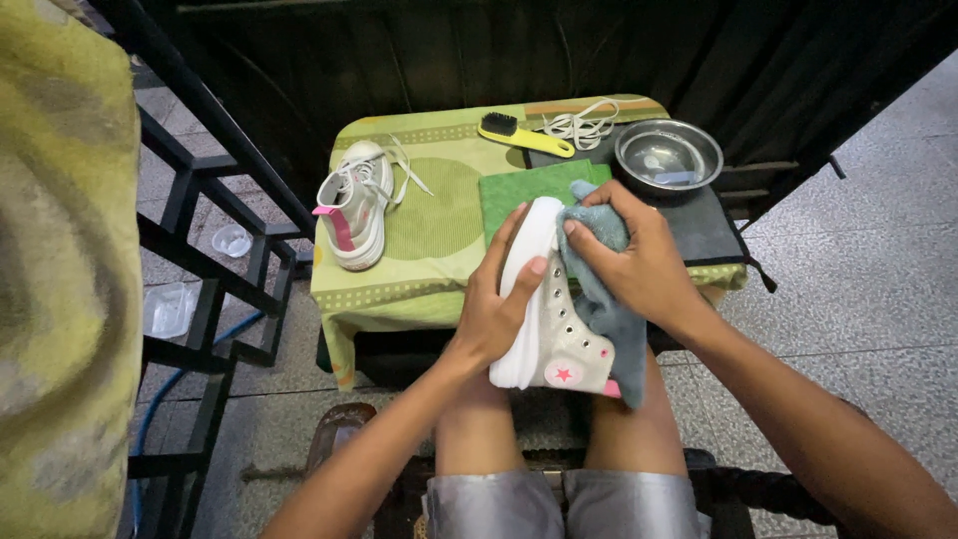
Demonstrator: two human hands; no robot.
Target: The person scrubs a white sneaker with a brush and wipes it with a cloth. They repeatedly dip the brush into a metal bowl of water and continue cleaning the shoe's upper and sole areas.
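The small low table under a green patterned cloth (439, 289) stands before my knees. At its right edge sits a dark mat (704, 225), carrying a round steel bowl (669, 155) with a little water at the far right corner. A folded green cloth (519, 190) lies mid-table. The second white high-top sneaker with pink tab (351, 205) stands near the left edge, laces loose. A yellow-handled black-bristled brush (524, 135) and a coiled white lace (582, 125) lie along the far edge.

The white high-top sneaker with a pink star patch (554, 319) is off the table, above my thighs, toe toward the table. My left hand (496, 309) is clasped around its thick sole; my right hand (639, 262) presses a grey-blue rag (609, 319) against its side, fingers closed on the rag.

Risk, as judged: the shoe is braced by one hand only; hard rubbing could twist it loose. The bowl near the corner could be knocked by my right elbow.
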